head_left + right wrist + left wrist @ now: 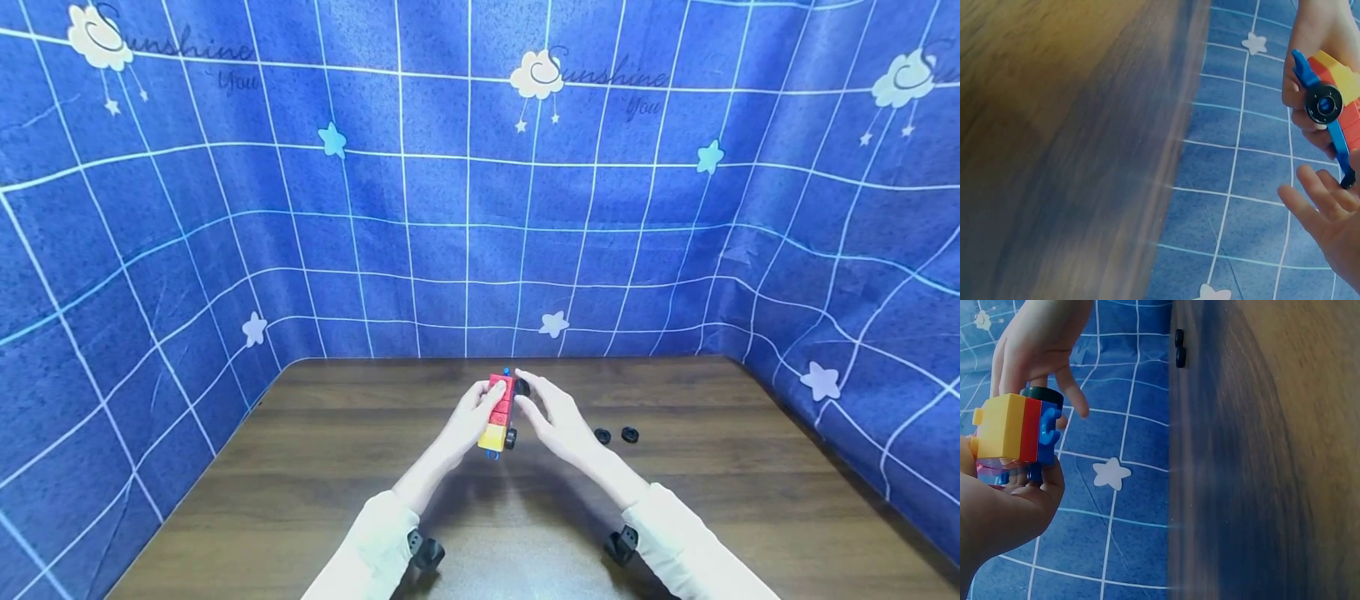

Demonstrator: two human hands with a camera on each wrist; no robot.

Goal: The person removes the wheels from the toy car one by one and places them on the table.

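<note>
From the head view, we saw the left hand [468, 414] wrapped round the toy car [498, 418], up off the table [300, 467]. The right hand [558, 421] had a finger and thumb about the far wheel [522, 387], but we couldn't tell how tight. The near wheel [511, 438] sat on the car's side, and two loose wheels [630, 434] lay to the right. From the left wrist, we saw the yellow block [1002, 428] at the car's end. From the right wrist, the near wheel faced us. We guessed the far wheel was being put on. Next, we thought, came a steady hold and a straight push.
</note>
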